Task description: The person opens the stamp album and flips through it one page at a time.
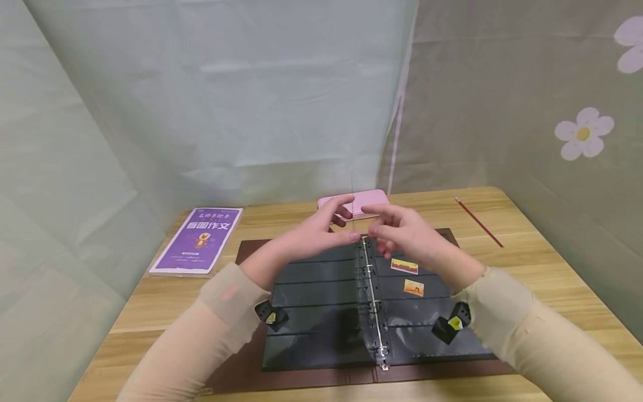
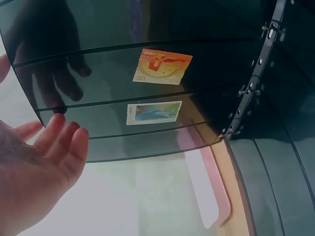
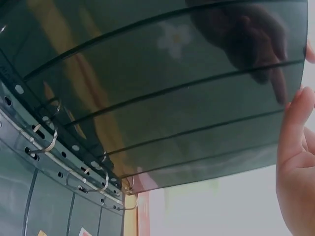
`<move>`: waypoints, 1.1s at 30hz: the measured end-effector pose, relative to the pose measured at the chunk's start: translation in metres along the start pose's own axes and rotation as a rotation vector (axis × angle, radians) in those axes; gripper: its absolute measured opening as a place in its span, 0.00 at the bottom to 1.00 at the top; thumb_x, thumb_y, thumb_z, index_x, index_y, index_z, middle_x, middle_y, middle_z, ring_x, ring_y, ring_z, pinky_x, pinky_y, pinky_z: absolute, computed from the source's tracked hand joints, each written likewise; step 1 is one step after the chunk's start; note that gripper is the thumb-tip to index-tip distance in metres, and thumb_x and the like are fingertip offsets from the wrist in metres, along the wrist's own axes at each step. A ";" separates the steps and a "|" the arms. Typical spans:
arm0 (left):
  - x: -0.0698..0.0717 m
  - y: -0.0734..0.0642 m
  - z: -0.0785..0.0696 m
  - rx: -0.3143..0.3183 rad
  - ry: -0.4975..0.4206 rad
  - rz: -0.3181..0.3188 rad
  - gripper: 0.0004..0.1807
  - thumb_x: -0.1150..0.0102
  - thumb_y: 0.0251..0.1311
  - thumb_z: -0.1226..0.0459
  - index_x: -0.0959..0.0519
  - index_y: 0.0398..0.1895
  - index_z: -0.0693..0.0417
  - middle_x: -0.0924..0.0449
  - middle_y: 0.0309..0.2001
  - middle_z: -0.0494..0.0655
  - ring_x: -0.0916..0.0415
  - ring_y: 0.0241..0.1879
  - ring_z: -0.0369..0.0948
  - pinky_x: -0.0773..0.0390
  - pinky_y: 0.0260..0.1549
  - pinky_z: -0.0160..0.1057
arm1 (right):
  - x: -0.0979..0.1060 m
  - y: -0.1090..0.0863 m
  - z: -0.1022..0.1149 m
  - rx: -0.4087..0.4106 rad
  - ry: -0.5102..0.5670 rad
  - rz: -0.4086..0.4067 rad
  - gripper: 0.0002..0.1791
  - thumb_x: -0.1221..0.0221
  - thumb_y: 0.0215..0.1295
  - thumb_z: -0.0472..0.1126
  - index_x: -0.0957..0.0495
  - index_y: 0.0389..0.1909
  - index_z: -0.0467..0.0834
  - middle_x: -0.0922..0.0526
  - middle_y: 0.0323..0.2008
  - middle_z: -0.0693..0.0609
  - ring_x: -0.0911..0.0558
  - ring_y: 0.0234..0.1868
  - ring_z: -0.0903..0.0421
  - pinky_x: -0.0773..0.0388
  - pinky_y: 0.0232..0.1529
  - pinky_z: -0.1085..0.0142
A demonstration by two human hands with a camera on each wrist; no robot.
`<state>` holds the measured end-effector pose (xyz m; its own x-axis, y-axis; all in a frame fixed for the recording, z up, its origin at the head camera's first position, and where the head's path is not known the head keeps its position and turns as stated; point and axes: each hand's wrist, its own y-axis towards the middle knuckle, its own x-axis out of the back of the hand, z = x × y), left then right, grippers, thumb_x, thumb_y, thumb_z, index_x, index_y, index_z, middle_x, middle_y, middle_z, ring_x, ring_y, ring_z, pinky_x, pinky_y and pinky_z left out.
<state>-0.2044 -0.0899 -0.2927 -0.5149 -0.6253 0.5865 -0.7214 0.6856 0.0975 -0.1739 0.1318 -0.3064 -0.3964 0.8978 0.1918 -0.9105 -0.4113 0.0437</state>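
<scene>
A clear-pocketed black album page (image 2: 108, 120) stands upright from the ring binder (image 1: 316, 301), seen edge-on in the head view. My left hand (image 1: 321, 226) is at its free edge, fingers spread and loosely bent, thumb tip by the edge. Across from it, my right hand (image 1: 402, 229) has loosely bent fingers; in the right wrist view a fingertip (image 3: 302, 101) touches or nearly touches the page edge. An orange stamp (image 2: 162, 67) and a blue-green stamp (image 2: 153, 113) sit in the raised page's pockets. Two more stamps, one yellow-red (image 1: 404, 266) and one orange (image 1: 414, 287), lie in the right-hand page.
A purple book (image 1: 198, 240) lies at the left of the wooden table (image 1: 542, 285). Behind the binder is a pink case (image 1: 374, 198), partly covered by the hands. A red pencil (image 1: 479, 222) lies at the right. Fabric curtains (image 1: 281, 100) enclose the table.
</scene>
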 end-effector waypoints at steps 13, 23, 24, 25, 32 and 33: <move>0.013 -0.021 0.024 0.059 -0.039 -0.009 0.41 0.42 0.61 0.58 0.52 0.72 0.51 0.38 0.57 0.56 0.34 0.56 0.51 0.32 0.53 0.49 | 0.019 -0.002 -0.027 0.002 -0.108 -0.055 0.27 0.43 0.64 0.36 0.35 0.64 0.37 0.24 0.34 0.43 0.26 0.25 0.56 0.25 0.27 0.63; 0.025 -0.035 0.044 0.081 -0.053 -0.074 0.34 0.45 0.64 0.62 0.46 0.71 0.55 0.34 0.59 0.57 0.33 0.54 0.49 0.34 0.53 0.52 | 0.039 -0.010 -0.043 0.036 -0.140 -0.077 0.26 0.45 0.64 0.33 0.36 0.63 0.30 0.23 0.35 0.45 0.26 0.26 0.56 0.26 0.31 0.66; 0.026 -0.037 0.046 0.083 -0.054 -0.079 0.33 0.46 0.64 0.63 0.45 0.70 0.55 0.34 0.58 0.57 0.33 0.54 0.49 0.34 0.53 0.52 | 0.041 -0.011 -0.045 0.034 -0.142 -0.080 0.26 0.45 0.64 0.33 0.36 0.62 0.30 0.23 0.35 0.45 0.26 0.26 0.57 0.26 0.31 0.66; 0.027 -0.039 0.048 0.089 -0.055 -0.085 0.33 0.46 0.64 0.63 0.44 0.70 0.55 0.34 0.58 0.56 0.33 0.54 0.50 0.33 0.53 0.52 | 0.043 -0.011 -0.047 0.035 -0.149 -0.083 0.26 0.45 0.64 0.33 0.36 0.62 0.30 0.23 0.35 0.46 0.26 0.26 0.56 0.26 0.31 0.66; 0.032 -0.051 0.060 0.140 -0.025 -0.129 0.31 0.44 0.63 0.62 0.41 0.68 0.55 0.31 0.56 0.57 0.32 0.54 0.51 0.31 0.51 0.52 | 0.057 -0.018 -0.058 0.021 -0.147 -0.109 0.26 0.45 0.64 0.34 0.36 0.62 0.29 0.23 0.35 0.48 0.26 0.27 0.56 0.27 0.32 0.65; 0.032 -0.053 0.062 0.147 -0.015 -0.136 0.31 0.44 0.63 0.61 0.40 0.68 0.55 0.31 0.56 0.57 0.32 0.54 0.51 0.31 0.51 0.52 | 0.059 -0.019 -0.059 0.018 -0.146 -0.114 0.27 0.45 0.64 0.34 0.37 0.62 0.28 0.23 0.35 0.48 0.26 0.27 0.57 0.27 0.31 0.65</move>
<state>-0.2117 -0.1694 -0.3291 -0.4140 -0.7145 0.5640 -0.8441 0.5332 0.0560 -0.1869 0.2018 -0.3536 -0.2678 0.9070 0.3251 -0.9458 -0.3118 0.0908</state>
